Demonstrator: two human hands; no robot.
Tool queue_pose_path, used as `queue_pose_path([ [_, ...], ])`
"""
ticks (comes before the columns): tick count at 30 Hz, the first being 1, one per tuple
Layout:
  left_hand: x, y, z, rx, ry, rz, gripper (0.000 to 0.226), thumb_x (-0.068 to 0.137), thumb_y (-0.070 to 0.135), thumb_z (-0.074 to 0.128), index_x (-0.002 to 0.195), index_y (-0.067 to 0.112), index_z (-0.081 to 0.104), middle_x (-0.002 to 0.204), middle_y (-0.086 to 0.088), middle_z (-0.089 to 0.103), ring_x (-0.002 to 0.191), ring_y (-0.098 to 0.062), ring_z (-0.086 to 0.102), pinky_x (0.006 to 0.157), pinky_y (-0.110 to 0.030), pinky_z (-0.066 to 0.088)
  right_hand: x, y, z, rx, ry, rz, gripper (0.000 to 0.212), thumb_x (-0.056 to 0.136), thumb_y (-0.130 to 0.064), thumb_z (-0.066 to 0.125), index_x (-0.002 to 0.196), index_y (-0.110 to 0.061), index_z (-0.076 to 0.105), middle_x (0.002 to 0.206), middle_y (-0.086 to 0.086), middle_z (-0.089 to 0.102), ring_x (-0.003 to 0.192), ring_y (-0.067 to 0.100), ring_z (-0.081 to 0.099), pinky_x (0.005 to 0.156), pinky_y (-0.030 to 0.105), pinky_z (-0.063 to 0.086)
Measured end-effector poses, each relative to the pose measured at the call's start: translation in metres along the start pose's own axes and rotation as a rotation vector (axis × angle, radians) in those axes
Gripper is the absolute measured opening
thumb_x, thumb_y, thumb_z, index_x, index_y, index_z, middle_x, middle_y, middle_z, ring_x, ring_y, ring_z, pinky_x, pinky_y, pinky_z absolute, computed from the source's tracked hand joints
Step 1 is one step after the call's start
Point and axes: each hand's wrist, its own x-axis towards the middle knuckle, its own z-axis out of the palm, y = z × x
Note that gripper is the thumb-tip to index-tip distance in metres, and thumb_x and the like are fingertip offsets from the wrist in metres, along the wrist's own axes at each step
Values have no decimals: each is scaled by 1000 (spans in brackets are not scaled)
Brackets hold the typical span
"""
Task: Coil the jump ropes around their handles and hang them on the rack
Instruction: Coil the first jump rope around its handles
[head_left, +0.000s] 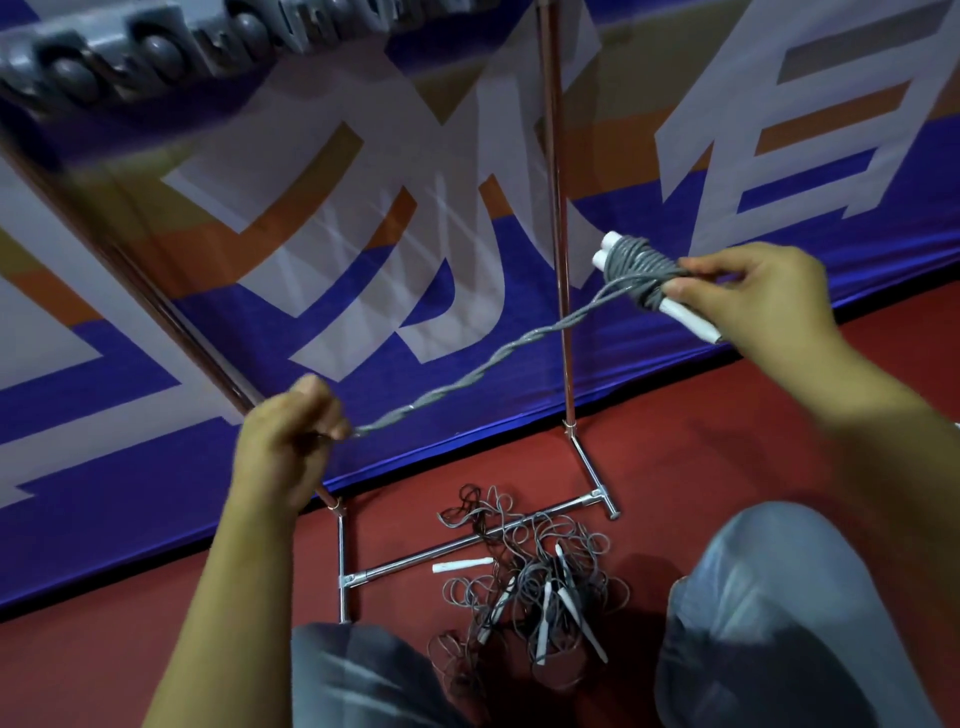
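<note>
The jump rope (457, 384) stretches taut between your left hand (291, 436), fisted on its tail, and right hand (748, 296), pinching the coiled handles (639, 275); slacken it and you risk the wraps unwinding.

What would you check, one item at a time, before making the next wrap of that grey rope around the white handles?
1. Handles gripped: ok. The right hand pinches the white handles and the coil around them.
2. Free end held: ok. The left hand grips the grey rope.
3. Rope taut between the hands: ok, it runs nearly straight.
4. Strands lying flat: not ok, the span is twisted on itself.
5. Rack free for hanging: cannot tell. Only the rack's upright and base bar show clearly.
6. Floor pile clear of the rope: ok. The tangled pile lies apart, below the span.
</note>
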Motion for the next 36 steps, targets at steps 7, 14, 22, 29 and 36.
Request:
queue_pose_path([
  [7,-29,-24,99,808,-432,80,23,92,20,57,72,14,50,78,2,46,66,-19,48,65,-30,38,1,-16,18,30,20,-103,32,78,-19,77,107,-7,72,100,13,67,85,11,55,69,-5,31],
  [14,-27,-20,135,580,-306,-203,34,89,-1,45,115,13,59,116,-5,60,74,-17,60,54,-11,38,-17,-37,32,-1,-117,-475,29,73,-14,77,99,-1,74,88,15,64,76,15,54,73,-3,32],
  [22,-12,76,130,259,-132,167,10,91,23,59,83,26,64,85,6,66,77,-1,57,71,-13,44,-34,-37,40,-57,-204,-602,24,77,-20,68,89,0,74,79,9,58,61,7,48,61,11,35],
  [29,-16,89,144,608,-450,155,18,91,31,61,84,15,61,64,5,63,52,-2,49,55,-18,42,-44,-29,49,-72,-235,-643,22,79,-19,67,91,-2,73,79,9,57,55,22,57,47,33,51],
  [36,-18,92,150,43,-483,-431,22,92,0,55,76,8,43,74,-13,66,51,-14,65,48,-24,54,-54,-28,66,-2,-212,-518,27,74,-11,72,99,-1,72,83,9,58,66,14,55,63,16,45],
])
